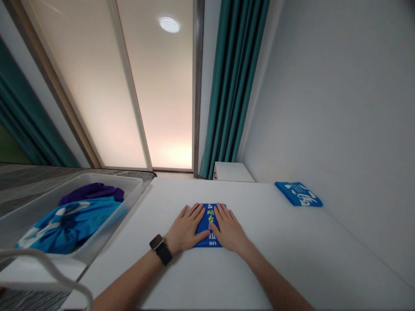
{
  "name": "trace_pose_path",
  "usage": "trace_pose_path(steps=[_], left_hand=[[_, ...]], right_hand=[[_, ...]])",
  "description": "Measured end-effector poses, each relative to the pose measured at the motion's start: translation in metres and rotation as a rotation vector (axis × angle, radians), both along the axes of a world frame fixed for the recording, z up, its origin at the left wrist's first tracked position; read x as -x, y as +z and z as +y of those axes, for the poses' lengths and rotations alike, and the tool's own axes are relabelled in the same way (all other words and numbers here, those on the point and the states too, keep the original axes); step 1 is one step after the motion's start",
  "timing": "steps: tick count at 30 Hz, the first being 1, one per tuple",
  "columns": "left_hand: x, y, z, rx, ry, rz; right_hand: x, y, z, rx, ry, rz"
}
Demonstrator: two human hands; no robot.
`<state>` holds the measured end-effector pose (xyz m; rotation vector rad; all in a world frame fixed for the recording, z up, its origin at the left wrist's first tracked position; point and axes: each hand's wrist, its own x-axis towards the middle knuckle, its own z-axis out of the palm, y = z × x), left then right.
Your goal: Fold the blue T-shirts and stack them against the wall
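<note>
Left hand (184, 229) and right hand (228, 229) flat on folded blue cloth (207, 218), mid-worktop (292, 259); fingers (193, 211) spread wide, no grip, likely pressing folds flat. Second folded cloth (298, 194) set apart at right; loose garments (68, 226) in plastic tub (97, 179) at left.

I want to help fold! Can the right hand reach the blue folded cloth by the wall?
Probably yes. Only white tabletop lies between the right hand and the blue folded cloth, though it looks like a long stretch.

A black smartwatch (158, 249), apparently square-faced
</note>
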<state>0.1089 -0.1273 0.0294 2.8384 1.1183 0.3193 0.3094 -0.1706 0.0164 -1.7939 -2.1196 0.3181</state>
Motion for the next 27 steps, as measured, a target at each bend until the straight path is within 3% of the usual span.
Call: trace_pose_path(steps=[6, 9, 13, 16, 22, 27], left_hand=[[0.003, -0.007, 0.003, 0.034, -0.021, -0.063], [0.020, -0.011, 0.019, 0.133, 0.035, -0.146], [0.053, -0.015, 0.049, 0.185, 0.284, -0.375], [0.066, -0.020, 0.062, 0.197, 0.344, -0.437], [0.055, -0.029, 0.057, 0.146, 0.230, -0.379], [0.035, -0.017, 0.036, 0.102, 0.116, -0.306]], right_hand=[[-0.006, -0.009, 0.004, 0.004, 0.010, 0.190], [-0.023, -0.015, 0.010, 0.020, -0.086, 0.534], [-0.057, -0.018, 0.019, -0.038, -0.322, 1.157], [-0.075, -0.016, 0.025, -0.075, -0.429, 1.475], [-0.071, -0.013, 0.029, -0.068, -0.450, 1.601], [-0.047, -0.016, 0.028, -0.047, -0.364, 1.586]])
